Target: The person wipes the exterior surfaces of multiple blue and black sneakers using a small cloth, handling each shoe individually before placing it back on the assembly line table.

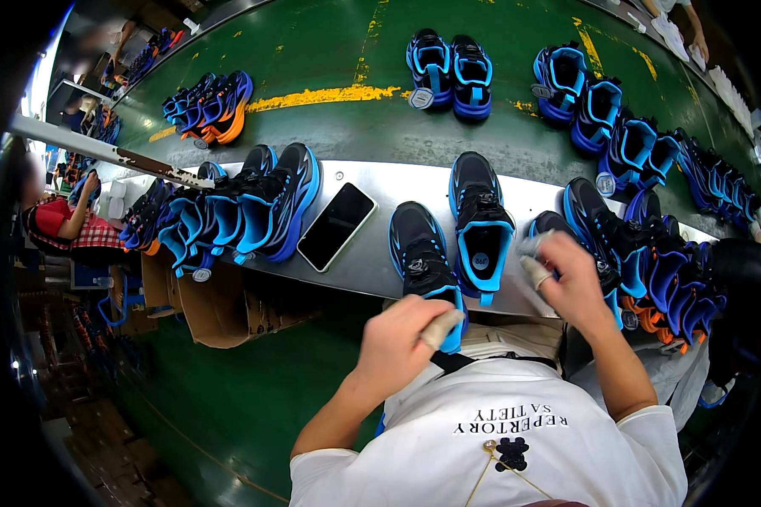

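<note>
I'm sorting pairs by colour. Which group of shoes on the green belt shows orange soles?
The black-and-blue pair with orange soles at the belt's far left; the other pairs on the green conveyor belt show only blue and black.

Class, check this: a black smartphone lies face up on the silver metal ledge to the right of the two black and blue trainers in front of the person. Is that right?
Not quite. In the head view the black smartphone lies on the silver metal ledge to the left of the two black and blue trainers, not the right. The rest stands.
</note>
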